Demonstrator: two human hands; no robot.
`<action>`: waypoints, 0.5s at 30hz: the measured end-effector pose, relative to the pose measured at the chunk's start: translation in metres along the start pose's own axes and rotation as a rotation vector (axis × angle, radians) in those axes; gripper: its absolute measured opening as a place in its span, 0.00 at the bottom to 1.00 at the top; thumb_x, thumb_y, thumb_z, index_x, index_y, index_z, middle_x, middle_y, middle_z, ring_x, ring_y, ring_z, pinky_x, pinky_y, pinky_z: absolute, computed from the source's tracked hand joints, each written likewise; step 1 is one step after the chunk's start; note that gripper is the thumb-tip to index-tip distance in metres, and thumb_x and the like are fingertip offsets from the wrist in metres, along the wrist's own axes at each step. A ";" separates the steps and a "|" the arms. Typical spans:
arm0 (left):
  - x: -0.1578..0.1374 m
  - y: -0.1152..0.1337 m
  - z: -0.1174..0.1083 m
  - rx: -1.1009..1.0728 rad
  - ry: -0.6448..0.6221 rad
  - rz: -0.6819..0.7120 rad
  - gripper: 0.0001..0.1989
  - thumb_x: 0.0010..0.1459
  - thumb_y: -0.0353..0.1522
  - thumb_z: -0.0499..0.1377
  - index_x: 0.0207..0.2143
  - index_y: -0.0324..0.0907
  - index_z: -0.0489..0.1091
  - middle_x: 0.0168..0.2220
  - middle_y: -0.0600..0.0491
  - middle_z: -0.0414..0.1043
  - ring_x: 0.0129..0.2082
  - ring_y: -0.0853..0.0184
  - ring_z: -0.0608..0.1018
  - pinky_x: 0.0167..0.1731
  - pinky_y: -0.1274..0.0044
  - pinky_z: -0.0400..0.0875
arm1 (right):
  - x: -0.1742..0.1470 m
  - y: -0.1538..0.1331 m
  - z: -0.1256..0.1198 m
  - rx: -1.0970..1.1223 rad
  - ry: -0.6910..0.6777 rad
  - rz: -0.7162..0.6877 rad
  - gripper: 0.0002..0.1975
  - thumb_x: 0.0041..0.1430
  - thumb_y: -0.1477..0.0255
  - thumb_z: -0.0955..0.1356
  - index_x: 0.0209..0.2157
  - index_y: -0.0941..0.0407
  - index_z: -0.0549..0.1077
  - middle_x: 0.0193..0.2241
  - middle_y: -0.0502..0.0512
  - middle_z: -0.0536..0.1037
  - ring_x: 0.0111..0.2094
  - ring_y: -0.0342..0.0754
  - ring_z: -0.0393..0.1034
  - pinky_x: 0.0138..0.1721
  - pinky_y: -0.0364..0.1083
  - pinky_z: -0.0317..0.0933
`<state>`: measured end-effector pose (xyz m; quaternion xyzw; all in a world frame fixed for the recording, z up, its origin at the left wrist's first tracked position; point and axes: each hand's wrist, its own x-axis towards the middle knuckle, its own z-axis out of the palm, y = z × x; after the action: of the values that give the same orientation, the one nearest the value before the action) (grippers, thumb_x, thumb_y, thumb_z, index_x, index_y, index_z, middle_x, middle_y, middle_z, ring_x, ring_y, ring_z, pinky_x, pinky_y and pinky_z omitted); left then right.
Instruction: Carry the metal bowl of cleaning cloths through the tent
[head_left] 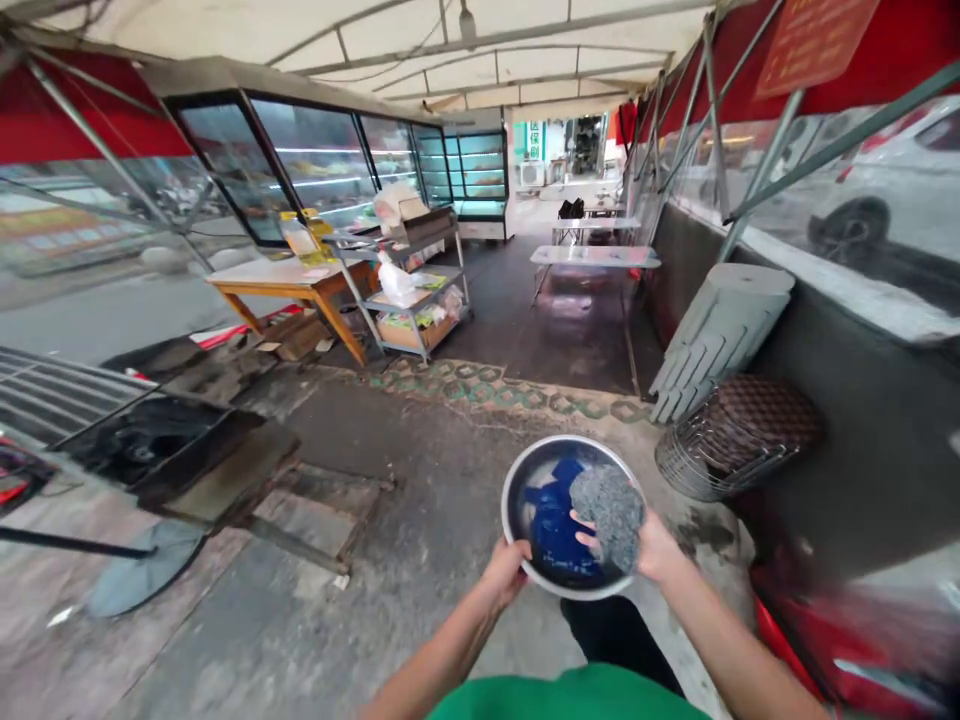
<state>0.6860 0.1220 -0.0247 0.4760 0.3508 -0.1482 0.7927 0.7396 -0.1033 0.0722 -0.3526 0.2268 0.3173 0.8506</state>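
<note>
1. While the metal bowl (pixel 574 517) is held out in front of the body in the head view, above a stained concrete floor (pixel 360 560), its near-left rim is gripped by the left hand (pixel 504 571), the fingers curled round the edge.
2. A grey wad of steel wool (pixel 615 512) is pinched in the right hand (pixel 651 547), thumb and fingers closed on it, and it is pressed against the right inner wall of the bowl.
3. A blue patch is seen inside the bowl; whether it is water, a cloth or a reflection cannot be told.
4. The step in hand is judged to be the scrubbing of the bowl's inside. For further scrubbing the bowl would have to be held steady at the rim and turned a little, so that the wad reaches the parts of the wall not yet covered.
5. Farther off, a wooden table (pixel 289 282), a metal shelf cart (pixel 411 290) with bags and boxes, glass display fridges (pixel 315 165), folding tables (pixel 595 257), stacked grey stools (pixel 716 335) and wire baskets (pixel 731 435) are seen under a canopy.
6. As for writing, a green sign (pixel 535 140) with pale characters and a red board (pixel 814 40) with yellow lines are present, but neither can be read; no brand is made out.
</note>
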 end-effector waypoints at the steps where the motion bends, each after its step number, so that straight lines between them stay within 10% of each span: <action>1: 0.019 0.019 0.009 -0.012 0.025 0.002 0.11 0.33 0.24 0.54 0.25 0.42 0.65 0.16 0.58 0.59 0.17 0.70 0.63 0.17 0.80 0.56 | 0.021 -0.022 0.008 -0.011 -0.047 0.043 0.36 0.69 0.46 0.54 0.48 0.59 0.79 0.46 0.74 0.81 0.42 0.53 0.79 0.44 0.59 0.70; 15: 0.230 0.291 0.153 -0.252 0.342 0.074 0.06 0.34 0.20 0.54 0.15 0.39 0.63 0.13 0.57 0.60 0.14 0.75 0.61 0.15 0.85 0.57 | 0.338 -0.345 0.141 0.235 -0.301 0.233 0.22 0.68 0.54 0.62 0.36 0.56 0.77 0.36 0.59 0.84 0.44 0.54 0.79 0.50 0.62 0.72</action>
<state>1.0778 0.1599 0.0503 0.4037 0.4784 0.0092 0.7798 1.2386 -0.0599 0.1151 -0.1711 0.1719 0.4336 0.8679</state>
